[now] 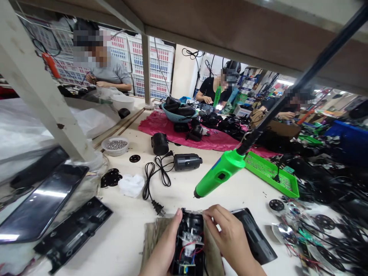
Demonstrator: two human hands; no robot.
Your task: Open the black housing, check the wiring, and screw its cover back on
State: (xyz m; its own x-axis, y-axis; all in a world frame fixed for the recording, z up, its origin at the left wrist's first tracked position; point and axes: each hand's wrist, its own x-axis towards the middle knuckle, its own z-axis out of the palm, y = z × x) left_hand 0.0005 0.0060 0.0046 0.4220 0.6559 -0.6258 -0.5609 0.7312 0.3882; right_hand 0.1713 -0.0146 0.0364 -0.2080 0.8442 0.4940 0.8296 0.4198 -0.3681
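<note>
1. Open black plastic housing [189, 245] at bottom centre of the frame, lying on a tan sheet [152, 234] on the worktop [120, 245]; insides uncovered, with red and blue wires and a clear part in view.
2. Left hand [162, 245] curled around the housing's left side, thumb at the upper rim. Right hand [230, 237] over the right side, fingers [212, 214] pinching the upper edge.
3. No cover closed over the wiring so far. Black flat panel [254, 235] just beside the right hand, at lower right; impossible to tell whether it belongs to this housing.
4. Green electric screwdriver [221, 172] hanging from a black rod [299, 88], tip near the hands, touching nothing.
5. Still separate, at centre: black cylindrical casing [160, 143] and black corded unit [187, 161], plug and cord [152, 180] loose on the worktop.
6. Nearby: bowl of small metal parts [116, 147] at left, green tray [273, 174] at right, wired boards and black discs [324, 222] at lower right.
</note>
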